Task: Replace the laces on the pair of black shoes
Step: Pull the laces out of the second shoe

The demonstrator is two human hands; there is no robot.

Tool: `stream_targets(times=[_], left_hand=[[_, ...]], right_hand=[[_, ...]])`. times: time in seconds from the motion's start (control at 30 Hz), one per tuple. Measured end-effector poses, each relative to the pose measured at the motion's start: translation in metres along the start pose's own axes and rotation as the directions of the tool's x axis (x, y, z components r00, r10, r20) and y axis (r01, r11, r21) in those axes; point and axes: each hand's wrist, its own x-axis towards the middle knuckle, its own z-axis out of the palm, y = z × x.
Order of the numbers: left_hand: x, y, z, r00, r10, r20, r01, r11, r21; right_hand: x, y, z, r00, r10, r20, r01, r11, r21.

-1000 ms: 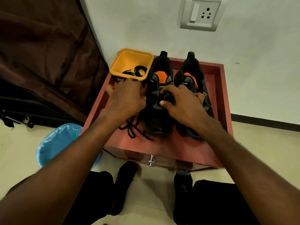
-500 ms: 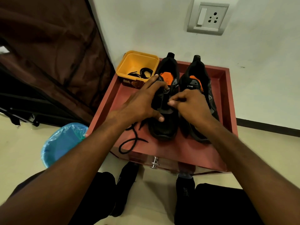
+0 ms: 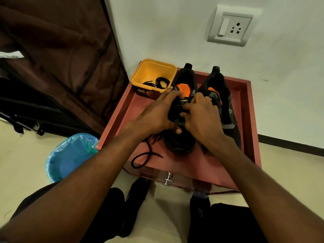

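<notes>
The left hand (image 3: 155, 114) is curled around the tongue area of the left shoe (image 3: 182, 109): its fingers reach over the top near the orange lining, and the thumb lies lower on the side of the shoe. The right hand (image 3: 201, 116) meets it from the other side, with its fingers bent and pinching at the middle of the same shoe, where the eyelets are. What exactly sits between the fingertips is too small and dark to tell.

This shoe stands on a red wooden tray (image 3: 245, 120), toe toward the person. The right shoe (image 3: 222, 102) stands just beside it, parallel, also black with an orange inside and grey patches. A small white mark is on the tongue of each shoe, but the writing cannot be read.

A loose black lace (image 3: 145, 155) lies on the tray near the toe of the left shoe and curls to the front edge of the tray.

At the far left corner of the tray stands a yellow tub (image 3: 152, 74) with more black laces (image 3: 160, 82) coiled inside. Its brown label reads "Amul"; the smaller line under it is not clear.

A metal knob (image 3: 168, 179) sticks out from the front of the tray. Left of the tray, on the floor, is a blue bin (image 3: 70, 156) with a plastic liner. On the white wall above is a switch and socket plate (image 3: 230, 27). The person's black socks (image 3: 199, 211) carry white lettering that I cannot read.
</notes>
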Motion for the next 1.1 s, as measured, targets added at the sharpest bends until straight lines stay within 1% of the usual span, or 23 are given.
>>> stream_targets(times=[0.07,0.1,0.13,0.17,0.2,0.27,0.37,0.47,0.5,0.53,0.57,0.6,0.63,0.67,0.7,0.73,0.77,0.8,0.87,0.93,1.0,1.03,1.1], left_hand=[[-0.001,0.001,-0.001,1.000,0.005,-0.012,-0.005,1.000,-0.003],[-0.001,0.001,-0.001,1.000,0.009,-0.017,-0.009,1.000,-0.002],[-0.001,0.001,-0.001,1.000,0.011,-0.021,-0.011,1.000,-0.001],[-0.001,0.002,-0.001,1.000,0.010,-0.023,-0.010,1.000,0.001],[-0.001,0.002,0.000,1.000,0.006,-0.023,-0.006,1.000,0.005],[-0.001,0.003,-0.001,1.000,-0.008,-0.019,0.008,1.000,0.007],[0.000,0.005,-0.002,1.000,-0.021,-0.009,0.021,1.000,-0.009],[0.000,0.006,-0.002,1.000,-0.031,0.004,0.031,0.999,-0.023],[0.000,0.005,-0.002,1.000,-0.031,0.005,0.031,0.999,-0.028],[0.000,0.005,-0.002,1.000,-0.028,0.006,0.028,0.999,-0.029],[0.000,0.005,-0.002,1.000,-0.024,0.007,0.024,0.999,-0.028],[0.000,0.005,-0.002,1.000,-0.020,0.006,0.020,0.999,-0.028],[0.000,0.004,-0.002,1.000,-0.015,0.002,0.015,1.000,-0.027],[0.000,0.003,-0.002,1.000,-0.011,-0.001,0.011,1.000,-0.024],[0.000,0.003,-0.002,1.000,-0.010,-0.005,0.010,1.000,-0.019],[0.000,0.002,-0.001,1.000,-0.009,-0.010,0.009,1.000,-0.014],[-0.001,0.001,-0.001,1.000,-0.008,-0.013,0.008,1.000,-0.011],[-0.001,0.000,-0.001,1.000,-0.005,-0.015,0.005,1.000,-0.012],[-0.001,-0.001,-0.001,1.000,0.004,-0.015,-0.004,1.000,-0.016],[-0.001,-0.002,0.000,1.000,0.010,-0.019,-0.010,1.000,-0.017],[-0.001,-0.001,-0.001,1.000,0.010,-0.015,-0.010,1.000,-0.011],[-0.001,-0.001,0.000,1.000,0.004,-0.013,-0.004,1.000,-0.011],[-0.001,0.000,-0.001,1.000,-0.002,-0.009,0.002,1.000,-0.019]], right_hand=[[0.000,-0.002,0.001,1.000,-0.002,0.007,0.002,1.000,0.012],[0.000,-0.001,0.001,1.000,-0.002,-0.018,0.003,0.998,0.069],[0.001,0.001,0.000,0.999,0.026,-0.039,-0.019,0.985,0.172],[0.001,0.004,-0.002,0.996,0.081,-0.024,-0.069,0.947,0.313],[0.001,0.006,-0.005,0.991,0.134,0.031,-0.133,0.876,0.464],[-0.003,0.011,-0.016,0.973,0.169,0.155,-0.229,0.679,0.697],[-0.012,0.026,-0.033,0.959,0.128,0.252,-0.282,0.387,0.878],[-0.017,0.035,-0.037,0.932,0.112,0.344,-0.345,-0.014,0.939],[-0.016,0.033,-0.034,0.930,0.108,0.352,-0.339,-0.128,0.932],[-0.013,0.028,-0.031,0.928,0.112,0.355,-0.331,-0.188,0.925],[-0.010,0.022,-0.026,0.929,0.135,0.345,-0.323,-0.163,0.932],[-0.007,0.015,-0.021,0.932,0.178,0.316,-0.313,-0.044,0.949],[-0.004,0.009,-0.017,0.940,0.218,0.264,-0.298,0.139,0.944],[-0.002,0.004,-0.013,0.953,0.232,0.197,-0.269,0.337,0.902],[-0.001,0.002,-0.009,0.969,0.214,0.122,-0.218,0.511,0.832],[0.000,0.001,-0.006,0.985,0.166,0.045,-0.143,0.642,0.753],[-0.001,0.000,-0.005,0.994,0.103,-0.025,-0.060,0.734,0.677],[-0.002,-0.001,-0.003,0.997,0.045,-0.066,0.005,0.789,0.614],[-0.003,-0.003,0.000,0.997,0.001,-0.072,0.036,0.853,0.521],[-0.001,-0.002,0.001,0.998,0.040,-0.041,-0.019,0.909,0.417],[0.002,0.004,0.001,0.992,0.117,0.046,-0.126,0.919,0.373],[0.002,0.005,-0.001,0.988,0.122,0.089,-0.145,0.934,0.328],[0.002,0.006,-0.004,0.990,0.075,0.116,-0.097,0.975,0.198]])
